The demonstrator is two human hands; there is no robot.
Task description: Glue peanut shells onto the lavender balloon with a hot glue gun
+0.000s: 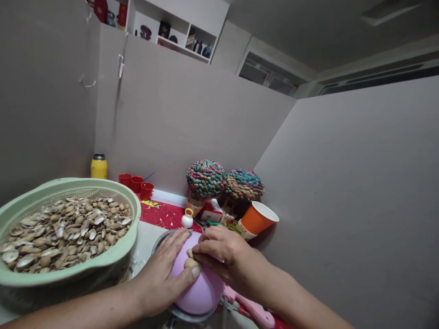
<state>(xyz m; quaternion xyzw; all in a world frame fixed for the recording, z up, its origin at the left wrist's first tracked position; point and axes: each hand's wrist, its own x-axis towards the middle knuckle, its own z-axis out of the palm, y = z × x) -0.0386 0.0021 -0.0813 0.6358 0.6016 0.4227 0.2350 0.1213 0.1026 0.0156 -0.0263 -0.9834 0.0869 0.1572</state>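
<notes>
A smooth purple ball-like form (200,292), perhaps a balloon, rests in a round grey container (158,239) at the lower middle. My left hand (168,274) lies spread over its left side, with the thumb beside a tan peanut shell (190,263) on the surface. My right hand (219,251) reaches in from the right with its fingers pinched on a small shell piece (190,252) just above that one. A green basket (132,242) full of peanut shells (78,228) stands to the left.
Behind are a yellow bottle (99,168), red cups (136,184), a white bell-like item (187,220), two multicoloured shell-covered domes (206,179) and an orange paper cup (255,220). A pink-handled tool (255,311) lies at lower right. Grey partitions (192,114) surround the workspace.
</notes>
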